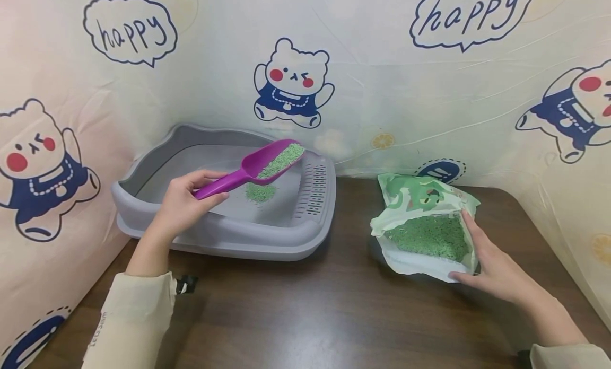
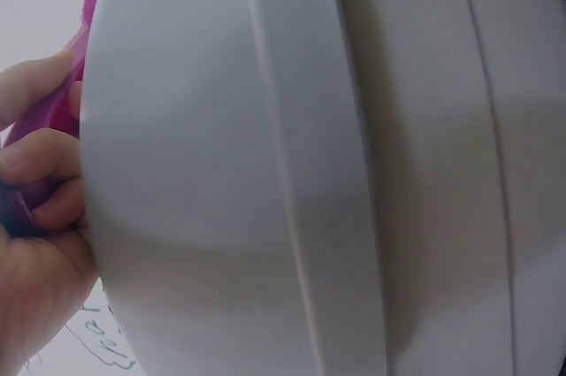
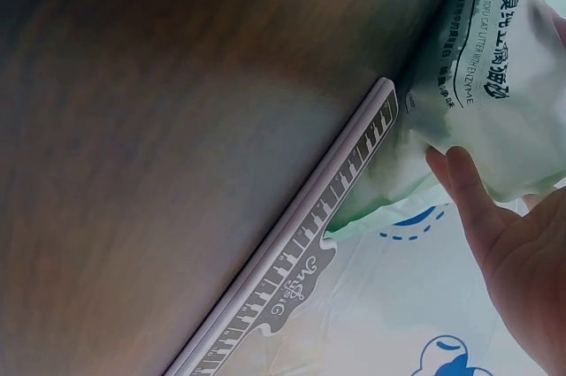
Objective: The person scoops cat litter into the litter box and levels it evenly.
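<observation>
My left hand (image 1: 183, 205) grips the handle of a purple litter scoop (image 1: 253, 165), held tilted above the litter box. Green cat litter (image 1: 282, 161) lies in the scoop's bowl. Below it, the grey litter box (image 1: 253, 236) has a small heap of green litter (image 1: 260, 193) on its floor. On the right, my right hand (image 1: 498, 273) holds the side of an opened cat litter bag (image 1: 420, 194), thumb at the lower edge and fingers along the side. Green pellets (image 1: 431, 236) show inside its mouth. The left wrist view is mostly filled by the box's grey wall (image 2: 212, 164).
A brown wooden table (image 1: 315, 305) carries the box and bag. Behind and beside it hangs a patterned curtain (image 1: 372, 82) with bears and "happy" bubbles. The right wrist view shows a strip with a piano-key pattern (image 3: 292, 261) beside the bag.
</observation>
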A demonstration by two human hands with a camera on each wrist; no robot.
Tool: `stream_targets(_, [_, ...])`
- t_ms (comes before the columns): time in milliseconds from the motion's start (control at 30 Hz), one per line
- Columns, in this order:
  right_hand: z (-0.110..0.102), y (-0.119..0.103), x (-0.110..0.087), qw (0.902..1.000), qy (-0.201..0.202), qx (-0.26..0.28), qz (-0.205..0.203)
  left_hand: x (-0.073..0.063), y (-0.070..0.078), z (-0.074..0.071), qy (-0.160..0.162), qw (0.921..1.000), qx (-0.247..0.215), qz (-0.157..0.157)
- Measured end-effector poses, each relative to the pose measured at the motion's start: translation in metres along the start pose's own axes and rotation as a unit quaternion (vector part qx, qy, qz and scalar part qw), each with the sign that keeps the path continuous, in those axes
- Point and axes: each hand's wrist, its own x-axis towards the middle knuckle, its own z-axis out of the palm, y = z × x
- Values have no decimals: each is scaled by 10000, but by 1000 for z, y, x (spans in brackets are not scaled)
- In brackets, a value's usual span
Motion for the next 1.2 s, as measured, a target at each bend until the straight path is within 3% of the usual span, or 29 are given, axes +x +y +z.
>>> stream_targets(700, [-1,0,2,9999,-88,-3,74,15,-25,-21,-65,9980,573,-278])
stream_targets(1200, [0,0,2,10000,-41,36,58,32,-29,-22,-292,9963,750,-312])
